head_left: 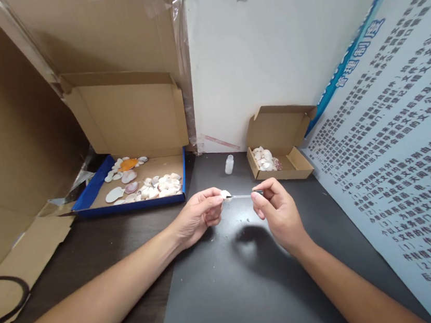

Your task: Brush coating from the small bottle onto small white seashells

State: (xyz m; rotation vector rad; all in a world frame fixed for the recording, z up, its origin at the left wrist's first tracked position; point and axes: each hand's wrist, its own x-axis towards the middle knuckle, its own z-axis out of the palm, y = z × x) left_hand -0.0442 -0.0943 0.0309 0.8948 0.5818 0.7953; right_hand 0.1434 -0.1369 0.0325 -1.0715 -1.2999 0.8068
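Note:
Between the thumb and fingers of my left hand [201,210] is a small white seashell [225,195], held above the dark table. My right hand [278,209] pinches the dark cap end of a thin clear applicator brush [241,196]. Its dark tip points left and meets the shell, though I cannot tell whether it presses on it. Just beyond both hands stands a small bottle [229,165] with whitish contents and no cap visible on it.
At the back left, an open blue-edged cardboard box [130,207] holds several shells, one of them orange. A smaller open cardboard box [286,175] with white shells stands at the back right. A printed panel [407,159] borders the right side; cardboard [4,103] walls the left.

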